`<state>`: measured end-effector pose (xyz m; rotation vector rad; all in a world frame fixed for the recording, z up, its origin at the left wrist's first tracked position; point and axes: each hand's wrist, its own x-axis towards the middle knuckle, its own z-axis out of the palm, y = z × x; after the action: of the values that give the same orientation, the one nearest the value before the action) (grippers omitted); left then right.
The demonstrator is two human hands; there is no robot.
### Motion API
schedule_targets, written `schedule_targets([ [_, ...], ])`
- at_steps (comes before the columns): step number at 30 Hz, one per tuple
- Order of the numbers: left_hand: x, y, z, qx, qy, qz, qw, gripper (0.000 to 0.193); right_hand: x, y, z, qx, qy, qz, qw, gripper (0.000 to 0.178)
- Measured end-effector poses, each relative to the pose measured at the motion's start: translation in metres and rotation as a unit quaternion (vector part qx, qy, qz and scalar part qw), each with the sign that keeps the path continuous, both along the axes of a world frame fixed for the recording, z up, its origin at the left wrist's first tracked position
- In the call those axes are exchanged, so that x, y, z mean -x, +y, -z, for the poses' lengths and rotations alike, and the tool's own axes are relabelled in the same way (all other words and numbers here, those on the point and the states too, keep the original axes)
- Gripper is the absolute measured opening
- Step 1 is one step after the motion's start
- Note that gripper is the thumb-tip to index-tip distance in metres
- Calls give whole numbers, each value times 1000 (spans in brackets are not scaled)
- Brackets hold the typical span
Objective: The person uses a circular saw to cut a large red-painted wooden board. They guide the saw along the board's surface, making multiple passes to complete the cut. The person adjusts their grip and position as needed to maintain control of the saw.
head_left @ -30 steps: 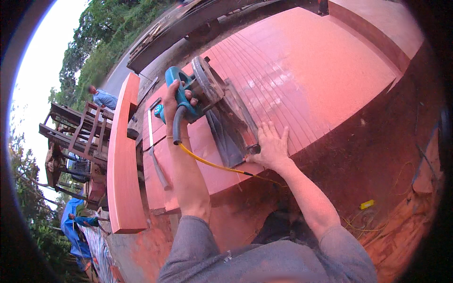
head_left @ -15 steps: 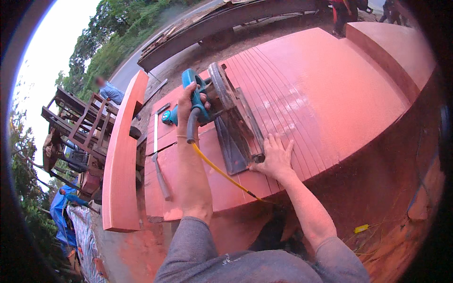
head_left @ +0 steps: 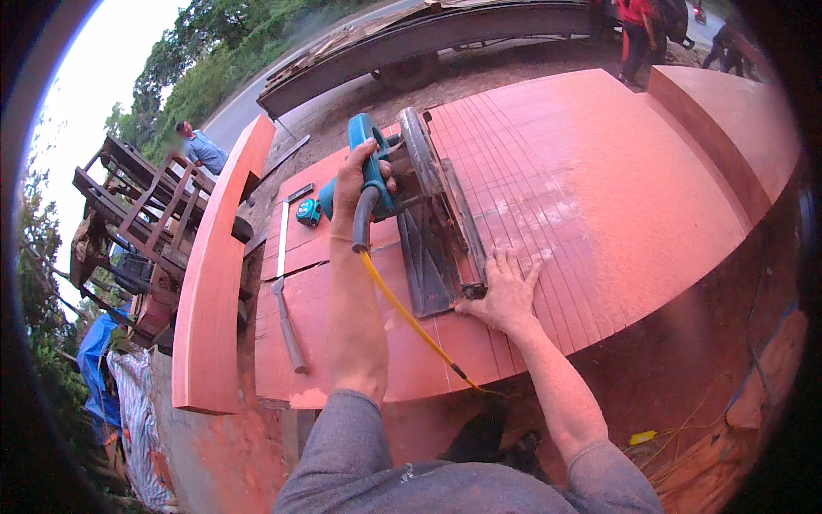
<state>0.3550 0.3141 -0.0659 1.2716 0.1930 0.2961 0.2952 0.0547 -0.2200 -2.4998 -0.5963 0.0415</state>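
Note:
My left hand (head_left: 358, 184) is closed around the handle of a teal circular saw (head_left: 402, 184). The saw rests on a broad reddish wood slab (head_left: 591, 188), with its dark base plate (head_left: 419, 274) against the surface. My right hand (head_left: 505, 289) lies flat with fingers spread on the slab, its thumb touching the near corner of the base plate. A yellow cord (head_left: 398, 308) runs from the saw's handle toward me. Several parallel grooves (head_left: 514, 180) cross the slab beside the saw. The blade's lower part is hidden.
Left of the saw lie a teal tape measure (head_left: 309, 212), a metal square (head_left: 284, 236) and a wooden-handled tool (head_left: 291, 334). A long notched beam (head_left: 210, 317) stands further left. Beyond are a trailer bed (head_left: 488, 30), a person in blue (head_left: 204, 152) and one in red (head_left: 634, 26).
The view has shifted slightly. The saw sits a little further right compared with the tape measure, which now shows more fully. Both hands keep their places on the saw and slab.

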Motion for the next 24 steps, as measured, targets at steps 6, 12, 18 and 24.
schedule_targets([
  [6, -11, 4, -1, 19, -12, 0, 1000, 39, -7, 5, 4, -4, -6, 7, 1000, 121],
  [12, -14, 5, 1, 23, -20, -18, 999, 35, -7, 5, 2, -4, 21, 6, 1000, 121],
  [18, -25, 14, 0, 18, -19, 11, 1000, 31, -19, 13, -1, 13, 46, 7, 999, 123],
  [24, -53, 33, 1, 34, -16, -4, 999, 33, -45, 28, 0, 24, 47, 3, 999, 123],
])
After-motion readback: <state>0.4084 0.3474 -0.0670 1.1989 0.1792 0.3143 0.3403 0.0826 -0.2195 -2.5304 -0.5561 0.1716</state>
